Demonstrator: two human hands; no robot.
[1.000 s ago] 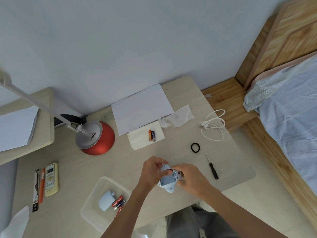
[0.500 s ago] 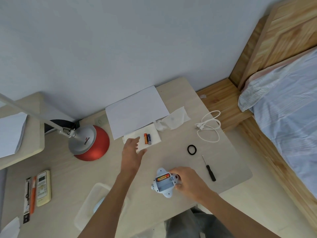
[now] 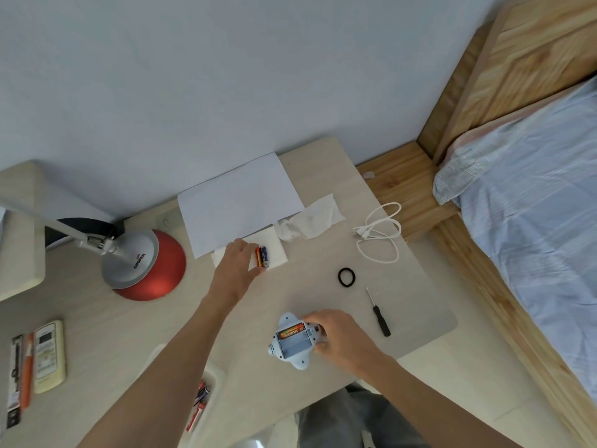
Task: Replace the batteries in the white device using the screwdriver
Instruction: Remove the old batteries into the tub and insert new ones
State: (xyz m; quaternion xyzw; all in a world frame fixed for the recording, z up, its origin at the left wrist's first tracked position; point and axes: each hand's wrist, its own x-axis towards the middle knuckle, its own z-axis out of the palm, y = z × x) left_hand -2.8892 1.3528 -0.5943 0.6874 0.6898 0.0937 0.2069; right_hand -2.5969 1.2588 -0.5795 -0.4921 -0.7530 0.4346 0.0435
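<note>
Your right hand (image 3: 339, 342): fingers curled round white device (image 3: 292, 342), near bench (image 3: 310, 295) front edge. Your left hand (image 3: 237, 265): fingers relaxed, touching loose batteries (image 3: 263, 257) on napkin (image 3: 278, 248), gripping nothing.

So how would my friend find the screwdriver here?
Look at the pale desk beside the bed, near its right edge. The screwdriver lies there, beyond the right hand holding the white device. It is a thin metal stick with a black handle, below the round black band.
</note>
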